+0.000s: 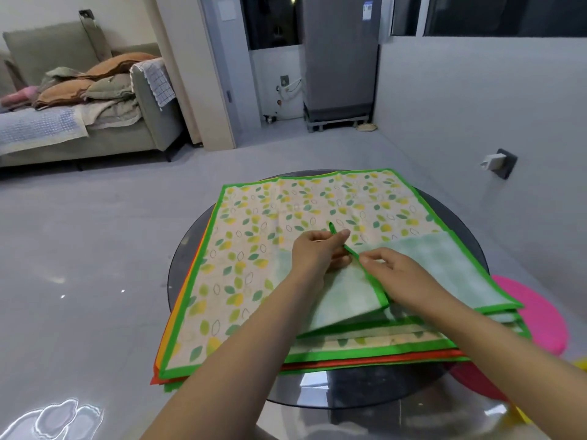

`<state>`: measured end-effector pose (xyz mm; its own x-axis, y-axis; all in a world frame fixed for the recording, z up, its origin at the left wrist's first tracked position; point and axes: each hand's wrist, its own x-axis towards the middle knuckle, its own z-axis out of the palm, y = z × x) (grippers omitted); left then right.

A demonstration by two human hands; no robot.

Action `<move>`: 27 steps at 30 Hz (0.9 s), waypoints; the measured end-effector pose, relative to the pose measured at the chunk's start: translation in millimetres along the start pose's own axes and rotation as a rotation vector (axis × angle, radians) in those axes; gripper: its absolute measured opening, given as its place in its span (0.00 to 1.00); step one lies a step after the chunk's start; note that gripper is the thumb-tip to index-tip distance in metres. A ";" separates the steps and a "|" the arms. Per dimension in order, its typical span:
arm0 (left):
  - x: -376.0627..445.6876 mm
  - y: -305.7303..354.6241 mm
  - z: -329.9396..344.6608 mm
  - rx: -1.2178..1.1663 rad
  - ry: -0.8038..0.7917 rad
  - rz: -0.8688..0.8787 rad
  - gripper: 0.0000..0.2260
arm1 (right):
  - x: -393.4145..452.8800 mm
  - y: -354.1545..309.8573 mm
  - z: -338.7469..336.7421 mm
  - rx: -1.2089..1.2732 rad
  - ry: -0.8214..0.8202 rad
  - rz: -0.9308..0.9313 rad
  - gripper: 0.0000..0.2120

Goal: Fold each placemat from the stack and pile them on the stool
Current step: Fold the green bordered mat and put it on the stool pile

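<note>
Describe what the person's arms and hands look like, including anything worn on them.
Two bare forearms reach in from the bottom of the head view. No sleeves show on them, and no gloves, watch, bracelet or rings can be seen on the left hand or the right hand. The fingernails look short and unpainted. No markings show on either arm.

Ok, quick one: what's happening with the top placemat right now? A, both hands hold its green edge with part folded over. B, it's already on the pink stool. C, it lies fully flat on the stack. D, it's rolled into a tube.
A: the left hand and right hand both pinch the green edge of the top placemat, whose near right part is turned over, pale underside up.
</note>
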<state>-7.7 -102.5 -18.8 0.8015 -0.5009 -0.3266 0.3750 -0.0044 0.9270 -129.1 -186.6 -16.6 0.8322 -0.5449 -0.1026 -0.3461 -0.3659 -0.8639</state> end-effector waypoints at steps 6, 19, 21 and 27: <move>4.6 -18.7 10.7 0.053 0.016 0.023 0.16 | -2.8 12.7 9.7 -0.286 -0.002 0.007 0.25; 23.0 -15.5 -42.1 1.004 0.083 0.565 0.07 | -12.0 22.7 20.4 -0.493 0.034 -0.150 0.22; 23.3 -17.6 -50.0 1.012 -0.022 0.544 0.08 | -13.1 24.0 23.0 -0.522 0.041 -0.134 0.19; 17.9 -20.0 -58.5 1.147 -0.072 0.565 0.11 | -7.1 28.9 21.7 -0.581 0.072 -0.165 0.17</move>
<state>26.4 -60.7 -54.0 0.6768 -0.7228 0.1396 -0.6510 -0.4991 0.5719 -135.6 -177.0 -51.5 0.8707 -0.4880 0.0609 -0.4115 -0.7907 -0.4532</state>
